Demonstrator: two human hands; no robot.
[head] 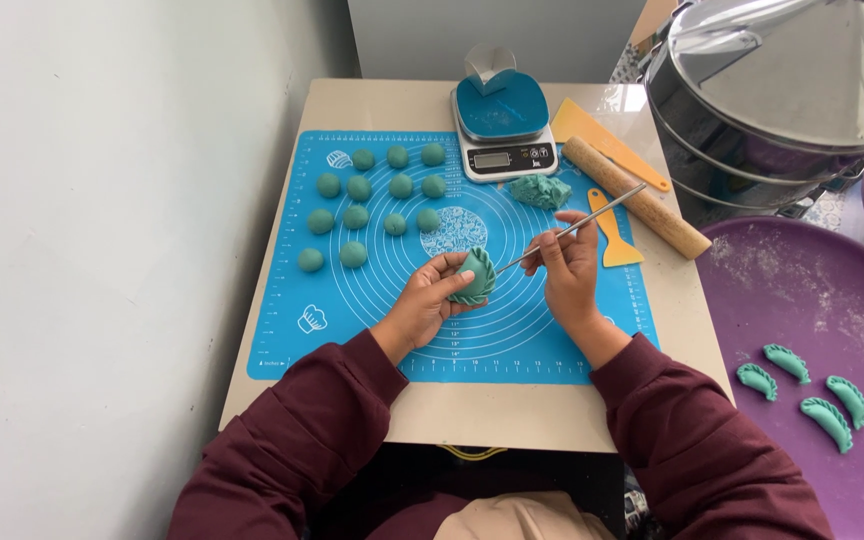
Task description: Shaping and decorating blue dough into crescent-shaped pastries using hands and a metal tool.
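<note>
Toward the left edge of the blue silicone mat, thirteen teal dough balls sit in rows. Near the mat's centre, the left hand cups a pleated teal dumpling, fingers curled closed around it. Just beside it, the right hand pinches a thin metal rod, its tip touching the dumpling's edge. Shaping the pleats seems to be the step in hand; the next press calls for a light, steady touch. Rightward lie a dough lump, kitchen scale, rolling pin and, on a purple tray, four finished dumplings.
</note>
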